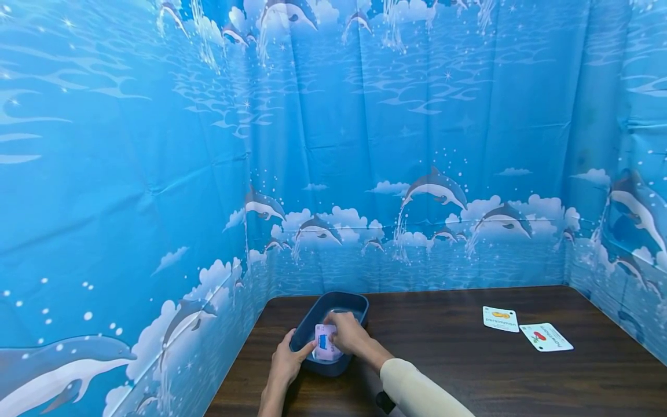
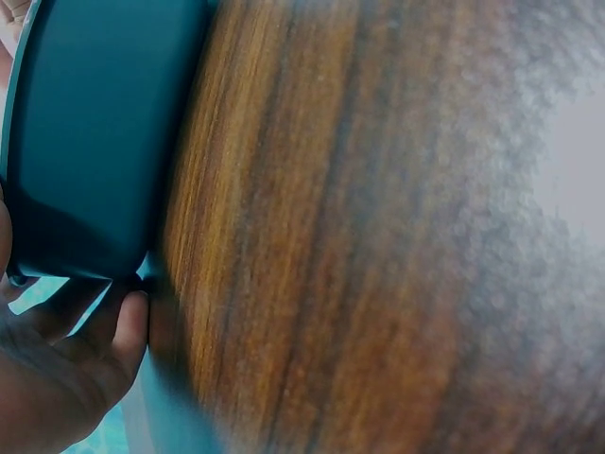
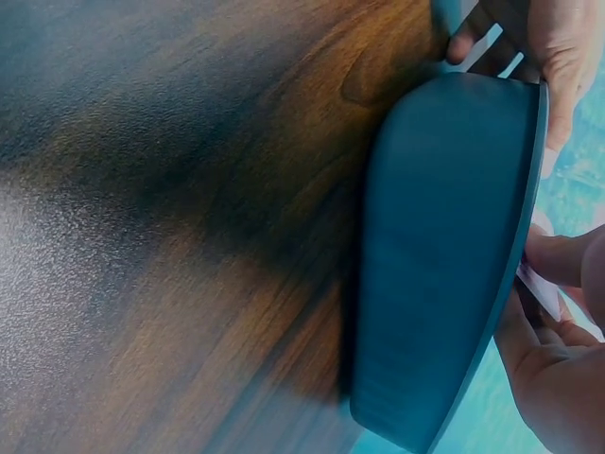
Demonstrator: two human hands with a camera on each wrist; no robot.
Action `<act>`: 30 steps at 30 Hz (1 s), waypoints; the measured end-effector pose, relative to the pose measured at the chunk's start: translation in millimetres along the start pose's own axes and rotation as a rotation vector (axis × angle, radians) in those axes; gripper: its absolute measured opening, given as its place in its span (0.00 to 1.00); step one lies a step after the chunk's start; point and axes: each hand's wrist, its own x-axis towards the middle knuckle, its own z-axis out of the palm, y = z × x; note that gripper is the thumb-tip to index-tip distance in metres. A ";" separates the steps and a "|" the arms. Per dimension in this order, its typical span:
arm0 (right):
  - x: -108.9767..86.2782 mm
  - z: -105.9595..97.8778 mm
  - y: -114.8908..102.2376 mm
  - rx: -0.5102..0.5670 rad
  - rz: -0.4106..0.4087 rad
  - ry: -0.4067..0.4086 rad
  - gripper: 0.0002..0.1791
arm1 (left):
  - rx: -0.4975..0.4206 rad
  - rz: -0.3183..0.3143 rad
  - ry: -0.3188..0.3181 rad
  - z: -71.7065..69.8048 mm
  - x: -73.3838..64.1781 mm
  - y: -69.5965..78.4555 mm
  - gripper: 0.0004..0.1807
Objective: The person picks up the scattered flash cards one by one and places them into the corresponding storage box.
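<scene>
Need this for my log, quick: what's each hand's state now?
Left hand: closed, holding the dark container.
Right hand: closed, pinching the pink card.

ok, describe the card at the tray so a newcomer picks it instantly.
On the dark wood-grain table, find the dark-blue tray toward the left. At its near end, the right grip pinches a pink card. Its pink face and blue picture set it apart from the white persimmon card and hawthorn card lying farther right.

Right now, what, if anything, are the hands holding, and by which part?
In the head view, the right hand pinches a pink picture card by its right edge; the left hand grips the dark blue tray by its left side.
</scene>
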 end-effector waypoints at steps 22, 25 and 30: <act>-5.9 -6.9 15.1 -0.099 -0.030 0.035 0.16 | 0.034 -0.042 0.011 3.9 2.0 0.5 0.57; -8.5 -10.8 15.8 -0.087 -0.038 0.042 0.16 | 0.041 -0.036 0.013 3.4 0.7 0.9 0.57; -10.4 -15.7 19.5 -0.058 -0.053 0.062 0.16 | 0.040 -0.029 0.015 2.0 -0.9 1.2 0.57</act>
